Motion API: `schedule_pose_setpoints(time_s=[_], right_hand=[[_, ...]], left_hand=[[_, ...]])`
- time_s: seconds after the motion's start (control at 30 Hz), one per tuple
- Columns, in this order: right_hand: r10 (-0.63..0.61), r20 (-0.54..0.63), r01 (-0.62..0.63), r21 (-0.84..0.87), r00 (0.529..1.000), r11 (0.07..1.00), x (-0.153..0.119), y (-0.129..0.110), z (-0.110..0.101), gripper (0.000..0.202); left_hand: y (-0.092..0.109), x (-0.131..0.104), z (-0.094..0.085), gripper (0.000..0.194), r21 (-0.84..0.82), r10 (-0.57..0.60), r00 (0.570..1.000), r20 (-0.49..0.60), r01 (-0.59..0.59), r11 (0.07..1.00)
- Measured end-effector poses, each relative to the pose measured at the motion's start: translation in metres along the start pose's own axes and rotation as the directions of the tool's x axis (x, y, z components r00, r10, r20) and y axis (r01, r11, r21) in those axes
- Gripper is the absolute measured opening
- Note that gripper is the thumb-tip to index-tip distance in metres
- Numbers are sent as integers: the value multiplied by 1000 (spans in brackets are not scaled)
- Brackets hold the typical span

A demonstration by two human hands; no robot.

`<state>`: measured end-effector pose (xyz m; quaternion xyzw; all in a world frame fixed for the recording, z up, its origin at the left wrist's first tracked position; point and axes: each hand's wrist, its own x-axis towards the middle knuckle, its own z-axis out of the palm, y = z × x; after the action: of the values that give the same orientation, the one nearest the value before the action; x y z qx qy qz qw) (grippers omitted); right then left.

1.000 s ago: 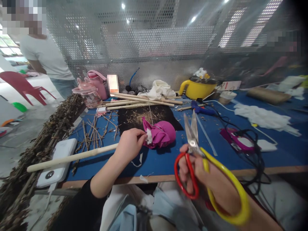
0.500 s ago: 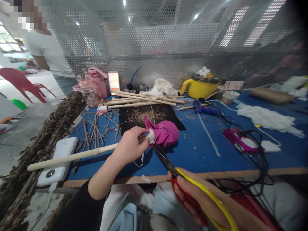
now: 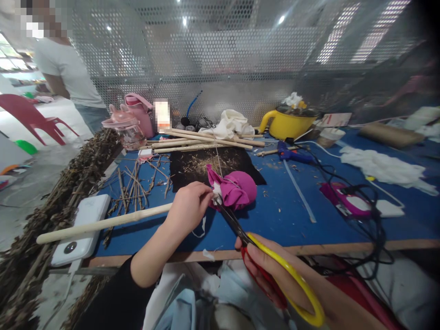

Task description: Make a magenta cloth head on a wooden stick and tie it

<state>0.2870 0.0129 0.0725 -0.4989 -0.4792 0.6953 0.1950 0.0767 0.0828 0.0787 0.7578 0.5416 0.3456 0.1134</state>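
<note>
My left hand [image 3: 188, 208] is closed, its thumb and fingertips pinching white material [image 3: 217, 192] at the neck of a round purple cloth bundle [image 3: 240, 189]. A thin string is wound about the bundle and runs upward from it. A pale wooden stick [image 3: 106, 222] passes behind my left hand toward that neck; whether it is joined there is hidden. My right hand [image 3: 266, 263] grips scissors [image 3: 242, 233] with one yellow and one red handle. Their dark blades point at the white material beneath the bundle, with the tips hidden against it.
Behind the bundle lie a black cloth [image 3: 185, 170] with plant scraps and several wooden sticks [image 3: 206, 142]. A blue glue gun [image 3: 295, 153], cables [image 3: 374, 238] and a yellow pot [image 3: 292, 124] are to the right. A white power bank [image 3: 82, 229] sits left. A person [image 3: 70, 75] stands beyond the table.
My left fingertips have drawn closer together on the white material. The scissors and my right hand have shifted slightly up and left. The bundle has hardly moved.
</note>
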Motion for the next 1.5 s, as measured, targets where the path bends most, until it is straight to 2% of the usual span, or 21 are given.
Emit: schedule_pose_setpoints(time_s=[0.17,0.6,0.8,0.97,1.07,1.23,1.37,1.43,1.5], right_hand=[[-19,-20,20,50,1000,999,2,-3,4,46],[-1,48,7,-128,999,992,18,-19,-6,53],[-141,-17,133,-236,990,963,20,-22,-7,50],[-107,-25,98,-248,994,964,18,-24,-7,50],[-100,6,98,-231,995,968,15,-29,-7,51],[-10,78,19,-115,997,993,6,-28,-13,54],[-66,77,72,-70,995,995,-5,-22,-22,54],[-89,78,95,-79,993,992,-12,-19,-26,54],[-81,54,86,-84,995,993,-19,-17,-28,54]], left_hand=[[2,-1,-1,12,-23,-8,1000,-13,8,1000],[3,-9,-3,15,-32,31,999,21,-30,999],[6,-10,-4,17,-6,32,999,26,-32,999],[5,-12,-5,17,-9,25,998,50,-24,1000],[4,-15,-10,17,-92,36,996,82,-28,995],[0,-22,-28,6,-331,175,981,83,-139,933],[-4,-29,-39,21,-393,267,955,125,-200,898],[-4,-35,-41,24,-332,235,968,89,-194,923],[-1,-45,-39,22,-199,117,991,69,-102,975]])
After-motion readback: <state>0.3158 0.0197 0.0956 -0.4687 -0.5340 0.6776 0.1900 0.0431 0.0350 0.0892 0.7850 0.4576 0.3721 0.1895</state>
